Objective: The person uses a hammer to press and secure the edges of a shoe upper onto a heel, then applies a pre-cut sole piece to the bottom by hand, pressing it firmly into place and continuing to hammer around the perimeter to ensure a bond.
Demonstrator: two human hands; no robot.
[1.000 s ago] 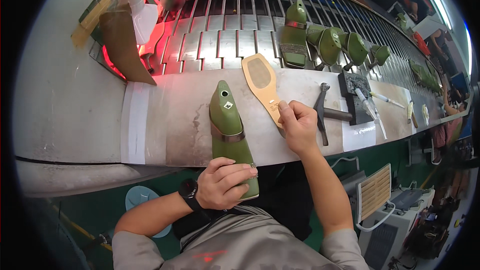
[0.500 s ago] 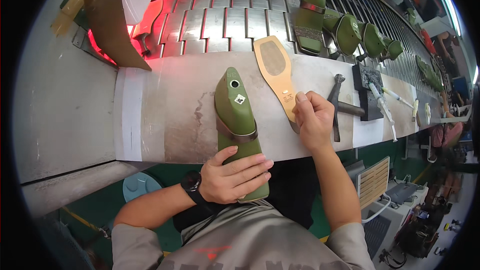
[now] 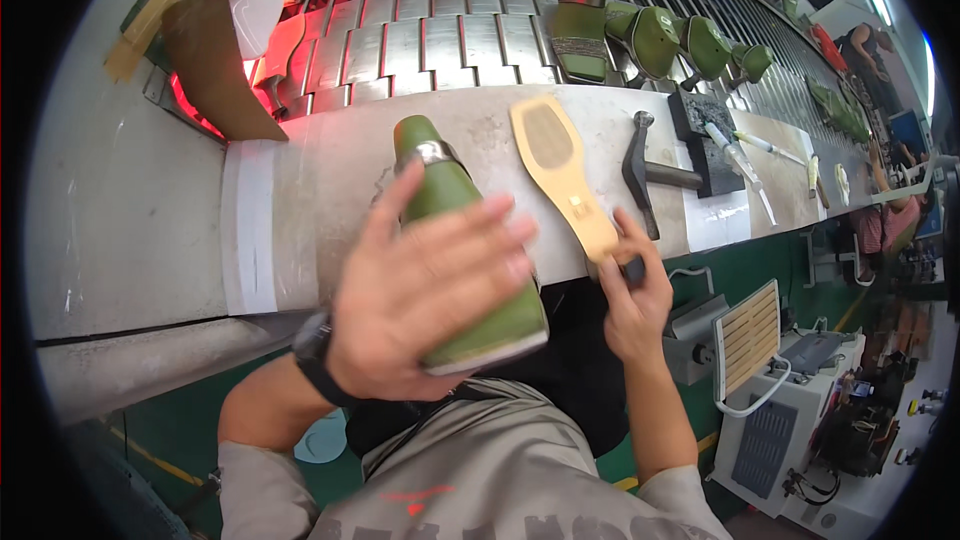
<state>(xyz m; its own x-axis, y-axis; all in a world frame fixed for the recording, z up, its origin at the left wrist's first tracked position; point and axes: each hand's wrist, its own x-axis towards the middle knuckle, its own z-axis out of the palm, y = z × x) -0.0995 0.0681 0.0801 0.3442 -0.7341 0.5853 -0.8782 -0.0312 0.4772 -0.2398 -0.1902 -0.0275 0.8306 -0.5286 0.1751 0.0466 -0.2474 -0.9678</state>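
Observation:
A green shoe last (image 3: 445, 188) with a shiny dark strap around it leans over the near edge of the bench, its wide end toward me. My left hand (image 3: 425, 290), smeared by motion, lies across the last with its fingers stretched out and hides its middle. Beside it, a tan insole (image 3: 565, 180) with a greyish oval patch rests on the bench. Its narrow, dark-tipped end is pinched between the thumb and fingers of my right hand (image 3: 638, 300). A hammer (image 3: 672, 176) lies just beyond that hand.
A black block (image 3: 690, 118) with syringe-like tubes (image 3: 735, 155) sits right of the hammer. More green lasts (image 3: 652, 45) stand on the metal roller conveyor (image 3: 440, 45). A brown flap (image 3: 215, 65) hangs by a red-lit area at the left. Bench edge (image 3: 250, 312) runs before me.
The last has turned, its strap now on the far part and its wide end toward me. My left hand has moved up over it. The insole has shifted slightly toward me.

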